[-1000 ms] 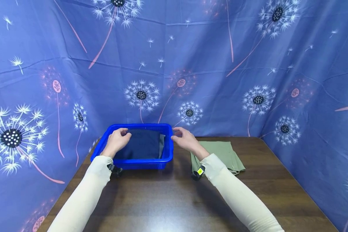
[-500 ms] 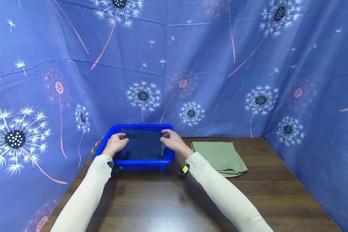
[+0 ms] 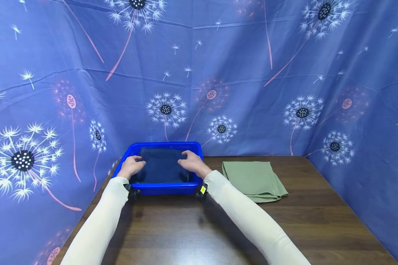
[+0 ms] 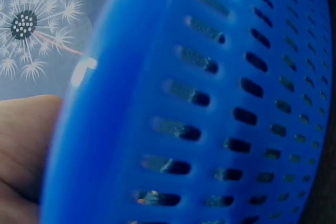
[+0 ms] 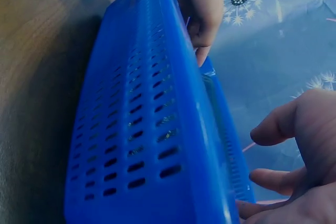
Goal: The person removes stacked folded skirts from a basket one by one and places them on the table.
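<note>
A blue plastic basket with slotted walls stands at the back left of the brown table. Folded dark navy cloth lies flat inside it. My left hand reaches over the basket's left side, thumb and fingers apart, close above the cloth's left edge. On the other side, my right hand hovers over the cloth's right edge. In the right wrist view, the right hand's fingers are loosely bent and spread, with nothing between them. The basket wall hides most of the left hand in the left wrist view.
A folded green cloth lies on the table to the right of the basket. Behind and at both sides hangs a blue curtain with dandelion prints, close to the basket's back rim.
My right hand has moved left, from beside the basket's right rim to over the navy cloth. The left hand has stayed over the basket's left side. The view has shifted slightly.
</note>
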`<state>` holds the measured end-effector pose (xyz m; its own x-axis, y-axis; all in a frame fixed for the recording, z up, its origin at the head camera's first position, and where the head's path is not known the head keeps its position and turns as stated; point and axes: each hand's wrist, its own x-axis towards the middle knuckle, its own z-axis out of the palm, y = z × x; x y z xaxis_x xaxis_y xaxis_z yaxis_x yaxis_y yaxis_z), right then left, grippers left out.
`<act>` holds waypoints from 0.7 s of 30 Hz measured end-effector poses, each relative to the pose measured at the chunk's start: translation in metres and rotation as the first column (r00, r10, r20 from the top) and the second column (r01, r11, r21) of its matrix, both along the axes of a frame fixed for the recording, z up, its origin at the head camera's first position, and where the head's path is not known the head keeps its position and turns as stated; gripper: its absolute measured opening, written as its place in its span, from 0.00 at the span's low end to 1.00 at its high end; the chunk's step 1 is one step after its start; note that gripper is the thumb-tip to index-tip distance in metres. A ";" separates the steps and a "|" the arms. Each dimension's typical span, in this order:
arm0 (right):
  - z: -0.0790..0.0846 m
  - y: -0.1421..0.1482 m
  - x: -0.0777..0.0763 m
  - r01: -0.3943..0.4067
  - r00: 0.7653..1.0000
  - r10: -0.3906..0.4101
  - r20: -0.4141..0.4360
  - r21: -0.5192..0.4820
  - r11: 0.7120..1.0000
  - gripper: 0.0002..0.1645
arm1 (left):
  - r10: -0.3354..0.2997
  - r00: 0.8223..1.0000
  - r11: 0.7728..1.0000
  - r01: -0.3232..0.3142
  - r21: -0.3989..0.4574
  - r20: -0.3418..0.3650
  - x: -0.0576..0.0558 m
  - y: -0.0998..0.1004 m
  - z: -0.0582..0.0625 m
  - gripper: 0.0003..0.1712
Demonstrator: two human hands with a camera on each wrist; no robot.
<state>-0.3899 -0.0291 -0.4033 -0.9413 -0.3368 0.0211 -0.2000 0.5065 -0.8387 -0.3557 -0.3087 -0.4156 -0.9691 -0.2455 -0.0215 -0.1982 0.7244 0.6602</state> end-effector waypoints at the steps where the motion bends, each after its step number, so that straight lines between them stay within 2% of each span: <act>1: -0.001 -0.001 0.000 0.001 1.000 -0.001 0.013 0.006 1.000 0.34 | -0.001 1.000 1.000 0.001 0.003 0.004 0.000 0.000 -0.001 0.33; 8: -0.008 -0.008 -0.004 0.022 0.998 -0.026 0.063 0.050 0.999 0.33 | -0.010 0.999 1.000 0.010 0.011 0.031 -0.002 0.001 -0.007 0.34; 13: -0.013 -0.012 -0.008 0.023 0.995 -0.026 0.095 0.040 0.999 0.36 | 0.008 1.000 1.000 -0.008 -0.001 0.024 -0.008 0.001 -0.010 0.35; 21: -0.021 -0.018 -0.011 0.034 0.995 -0.036 0.090 0.028 0.999 0.39 | -0.011 0.999 1.000 0.012 -0.016 0.052 -0.008 -0.004 -0.009 0.36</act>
<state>-0.4007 -0.0469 -0.4239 -0.9501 -0.3030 -0.0736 -0.1054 0.5343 -0.8387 -0.3642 -0.3125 -0.4248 -0.9695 -0.2354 -0.0677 -0.2235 0.7375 0.6373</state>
